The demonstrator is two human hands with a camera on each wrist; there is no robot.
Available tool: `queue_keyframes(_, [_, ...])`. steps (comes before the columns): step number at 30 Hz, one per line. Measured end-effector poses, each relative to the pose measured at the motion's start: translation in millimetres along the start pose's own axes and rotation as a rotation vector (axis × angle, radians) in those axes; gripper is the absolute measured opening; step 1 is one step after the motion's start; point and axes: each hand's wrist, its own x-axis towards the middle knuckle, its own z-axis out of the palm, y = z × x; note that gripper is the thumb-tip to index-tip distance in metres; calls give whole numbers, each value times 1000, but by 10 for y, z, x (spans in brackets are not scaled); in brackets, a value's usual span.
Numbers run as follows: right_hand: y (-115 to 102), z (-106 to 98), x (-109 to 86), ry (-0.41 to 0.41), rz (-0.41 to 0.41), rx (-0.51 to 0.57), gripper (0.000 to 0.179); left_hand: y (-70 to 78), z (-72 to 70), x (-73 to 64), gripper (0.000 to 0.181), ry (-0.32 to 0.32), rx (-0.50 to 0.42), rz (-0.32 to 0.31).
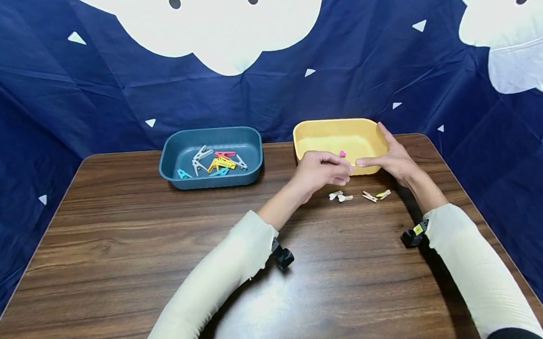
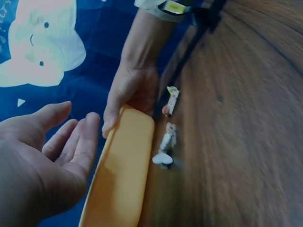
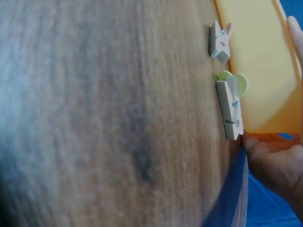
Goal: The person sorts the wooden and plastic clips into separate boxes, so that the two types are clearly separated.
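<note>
A yellow plastic bin [image 1: 335, 127] stands at the back right of the table. My right hand [image 1: 397, 160] holds its right end, with the thumb over the near rim and other fingers round the far corner. Over the bin's near left side, my left hand [image 1: 321, 172] hovers with relaxed fingers; the left wrist view shows nothing between them. A small pink piece [image 1: 342, 154] shows in the bin beside the left fingertips. In front of the bin lie several small wooden clothespins [image 1: 345, 197], some with white hearts; one clothespin [image 3: 230, 109] carries a green round decoration.
To the left stands a dark teal bin [image 1: 212, 182] with several plastic clothespins [image 1: 223, 162] in white, yellow, pink and blue. Both bins are near the back edge of the wooden table [image 1: 115, 256]. Behind it hangs a blue cloth [image 1: 266, 100] with white cloud shapes.
</note>
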Motion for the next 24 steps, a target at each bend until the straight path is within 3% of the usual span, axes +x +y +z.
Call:
queue_keyframes(4, [0, 1, 6, -5, -15, 31, 140, -72, -54, -63, 19, -49, 96, -39])
queue_keyframes(8, [8, -3, 5, -5, -19, 40, 140, -161, -111, -110, 18, -58, 175, -56])
queue_keyframes(19, [10, -18, 2, 6, -7, 21, 140, -330, -220, -163, 25, 51, 526, -57])
queue_keyframes(24, [4, -13, -2, -1, -5, 7, 140, -589, -301, 10, 25, 87, 662, -69])
